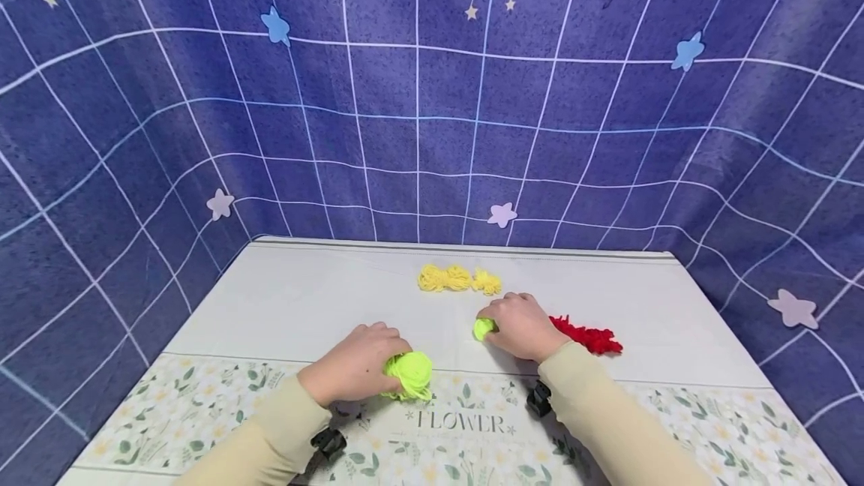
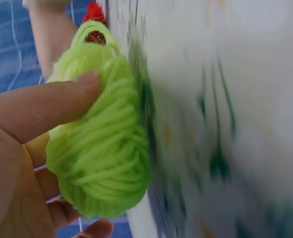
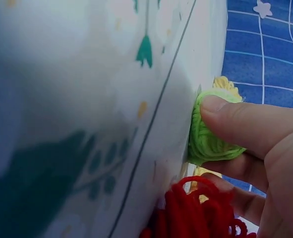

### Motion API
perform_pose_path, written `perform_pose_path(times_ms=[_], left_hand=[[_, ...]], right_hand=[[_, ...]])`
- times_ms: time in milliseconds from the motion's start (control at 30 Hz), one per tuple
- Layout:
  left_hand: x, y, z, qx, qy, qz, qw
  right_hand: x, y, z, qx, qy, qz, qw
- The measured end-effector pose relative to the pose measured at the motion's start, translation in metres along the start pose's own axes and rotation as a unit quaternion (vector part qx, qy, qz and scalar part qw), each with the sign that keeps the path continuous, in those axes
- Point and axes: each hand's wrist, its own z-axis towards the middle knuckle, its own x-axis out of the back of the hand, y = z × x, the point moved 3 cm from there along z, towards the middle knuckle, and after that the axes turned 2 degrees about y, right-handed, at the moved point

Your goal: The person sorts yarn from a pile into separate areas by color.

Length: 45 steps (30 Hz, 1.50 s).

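Note:
My left hand (image 1: 361, 362) grips a neon-green ball of yarn (image 1: 410, 373) low over the front part of the table. In the left wrist view the thumb presses on the wound strands of that yarn (image 2: 106, 148), with the other fingers behind it. A smaller neon-green bundle of yarn (image 3: 213, 131) is pinched by my right hand (image 1: 523, 325), thumb on top in the right wrist view; in the head view the hand covers much of it. Red yarn (image 1: 587, 336) lies just right of the right hand. Yellow yarn bundles (image 1: 445, 277) lie beyond it, towards the back.
The white table (image 1: 304, 276) has a flower-printed band (image 1: 216, 396) along its front. A blue curtain (image 1: 418, 111) with a grid and stars closes off the back and both sides. A black wrist device (image 1: 328, 442) sits under the left wrist, another (image 1: 540, 398) under the right.

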Motion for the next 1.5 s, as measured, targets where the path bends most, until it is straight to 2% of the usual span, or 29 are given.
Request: perform_pose_path(times_ms=[167,333,500,633,900,1233,1367,1500], left_hand=[[0.013,-0.029,-0.016,0.035,0.026,-0.007,0.999],[0.025,-0.06,-0.036,0.067,0.055,0.017,0.9961],[0.036,-0.089,-0.056,0.107,0.064,0.042,0.9914],[0.04,-0.107,-0.064,0.128,0.061,0.057,0.9883],[0.046,-0.125,-0.068,0.161,0.045,0.067,0.9836],[0.044,-0.141,-0.066,0.173,0.024,0.079,0.9814],[0.041,-0.147,-0.065,0.181,0.012,0.071,0.9809],[0.039,-0.149,-0.063,0.182,0.014,0.061,0.9812]], right_hand=[[-0.001,-0.001,0.005,-0.001,-0.002,0.006,1.0],[-0.005,-0.004,0.006,0.003,-0.003,0.011,0.9999],[-0.007,-0.008,0.006,0.004,-0.001,0.016,0.9999],[-0.006,-0.009,0.007,-0.002,-0.001,0.012,0.9999],[-0.005,-0.009,0.008,0.004,-0.005,0.004,1.0],[0.002,-0.007,0.005,-0.004,-0.015,-0.013,0.9998],[0.002,-0.006,0.006,-0.001,-0.014,-0.015,0.9998],[0.002,-0.005,0.008,0.0,-0.019,-0.024,0.9995]])
